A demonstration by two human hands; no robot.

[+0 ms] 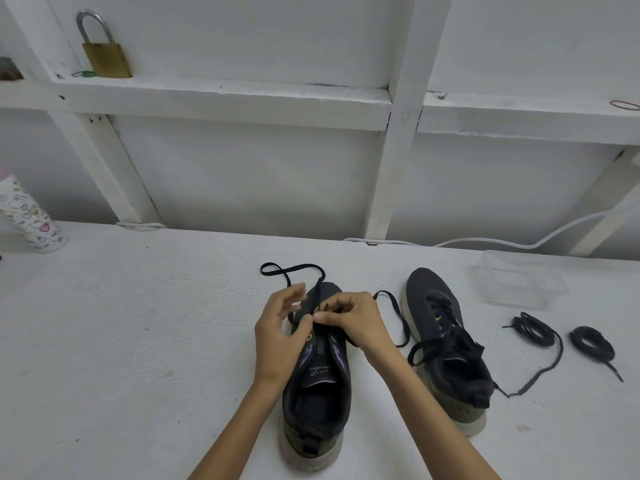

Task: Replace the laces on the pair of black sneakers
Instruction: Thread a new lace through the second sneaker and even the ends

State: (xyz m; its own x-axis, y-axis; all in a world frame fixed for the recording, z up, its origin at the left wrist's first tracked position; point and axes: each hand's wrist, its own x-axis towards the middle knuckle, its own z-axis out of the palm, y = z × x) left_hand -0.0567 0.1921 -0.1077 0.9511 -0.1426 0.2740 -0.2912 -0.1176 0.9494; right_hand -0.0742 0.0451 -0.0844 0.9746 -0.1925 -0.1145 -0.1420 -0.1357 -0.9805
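White table (pixel 138 341) ran under a white wall. One black sneaker (pixel 317 403) sat in the middle, toe pointing away. The other sneaker (pixel 446 341) sat just to its right, laces in. The left hand (pixel 278 334) had loose, spread fingers, and its thumb pressed the middle shoe. The right hand (pixel 349 323) pinched a black lace (pixel 399 311) at the front holes. One rolled lace (pixel 533 329) and another rolled lace (pixel 592 342) lay far right.
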